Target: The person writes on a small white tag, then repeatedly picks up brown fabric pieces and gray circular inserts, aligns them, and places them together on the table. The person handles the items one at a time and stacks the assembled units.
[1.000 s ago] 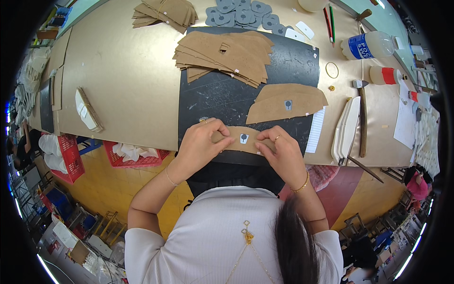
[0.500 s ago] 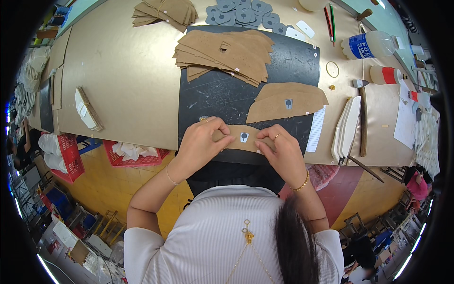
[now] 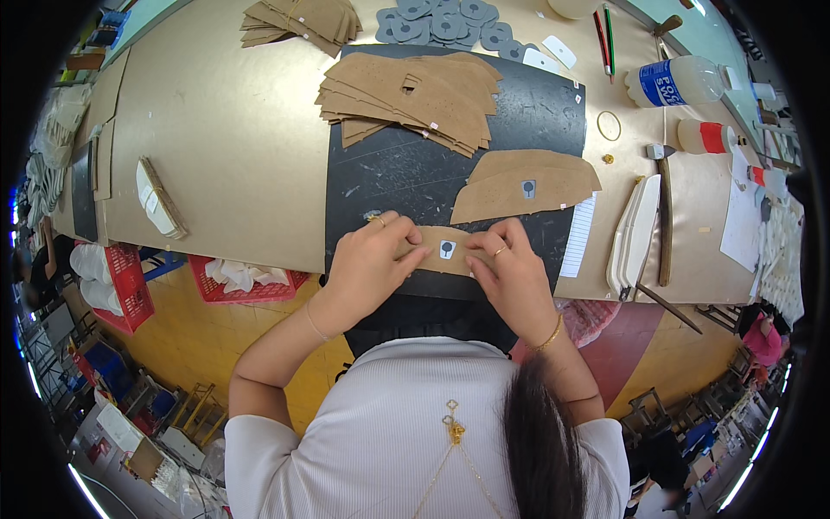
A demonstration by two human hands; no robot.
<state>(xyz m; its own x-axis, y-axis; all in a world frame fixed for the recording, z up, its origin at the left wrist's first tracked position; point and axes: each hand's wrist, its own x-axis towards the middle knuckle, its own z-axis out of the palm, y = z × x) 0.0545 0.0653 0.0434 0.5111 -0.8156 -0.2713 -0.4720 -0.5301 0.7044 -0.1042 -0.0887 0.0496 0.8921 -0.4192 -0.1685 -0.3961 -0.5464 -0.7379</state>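
A curved brown fibreboard-like piece (image 3: 444, 235) lies at the near edge of the black mat (image 3: 385, 186). A small pale patch (image 3: 447, 250) with a dark round-topped shape sits at its middle. My left hand (image 3: 373, 259) pinches the piece's left end between thumb and fingers; my right hand (image 3: 512, 266) pinches the right end the same way. Both hands cover the ends. Just beyond my right hand lie overlapping brown pieces (image 3: 501, 203), the top one bearing a similar patch (image 3: 528, 189). Farther off, a fanned stack of brown pieces (image 3: 406, 95) rests on the mat.
Grey cut-outs (image 3: 445, 24) are heaped at the back, beside another brown stack (image 3: 303, 22). On the right are a hammer (image 3: 664, 208), white curved pieces (image 3: 633, 238), a large bottle (image 3: 679, 82) and a red-labelled bottle (image 3: 705, 136). Red crates (image 3: 130, 290) stand below the table's left edge.
My right hand has shifted slightly left and up along the brown piece, its fingers bending more. My left hand stays nearly in place.
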